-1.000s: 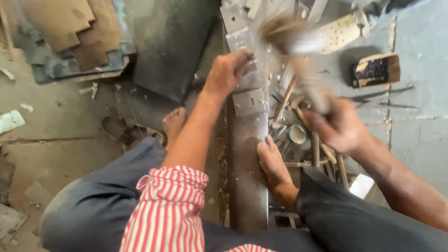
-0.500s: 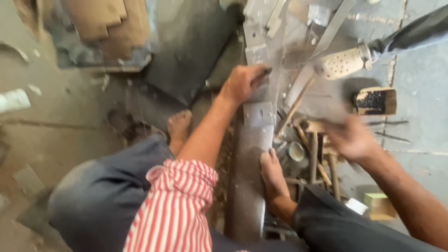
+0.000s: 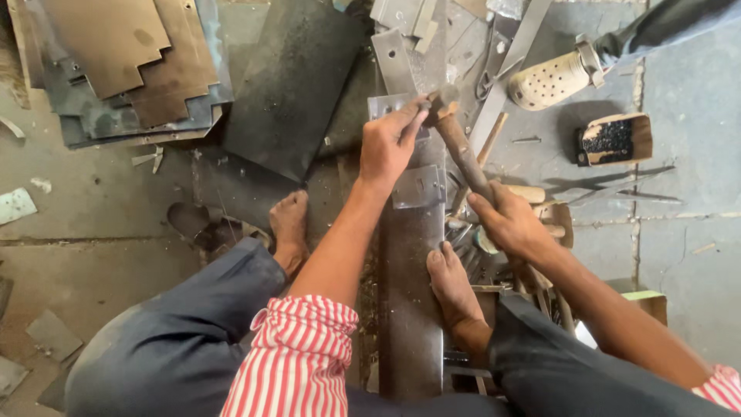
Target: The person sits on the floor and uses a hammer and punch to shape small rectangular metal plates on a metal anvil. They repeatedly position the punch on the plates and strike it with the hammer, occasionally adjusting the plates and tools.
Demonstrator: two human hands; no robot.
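Over concrete floor [image 3: 100, 255], right hand [image 3: 509, 224] grips hammer [image 3: 459, 147]; left hand [image 3: 390, 143] beside its head.

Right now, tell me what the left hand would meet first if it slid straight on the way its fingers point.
The left hand points up and right; its fingertips would most likely meet the hammer head first, already almost touching, though depth is unclear.

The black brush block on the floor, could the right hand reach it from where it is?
Probably yes. The right hand is busy gripping the hammer, but only bare floor and thin rods lie between it and the brush block, so nothing blocks the way.
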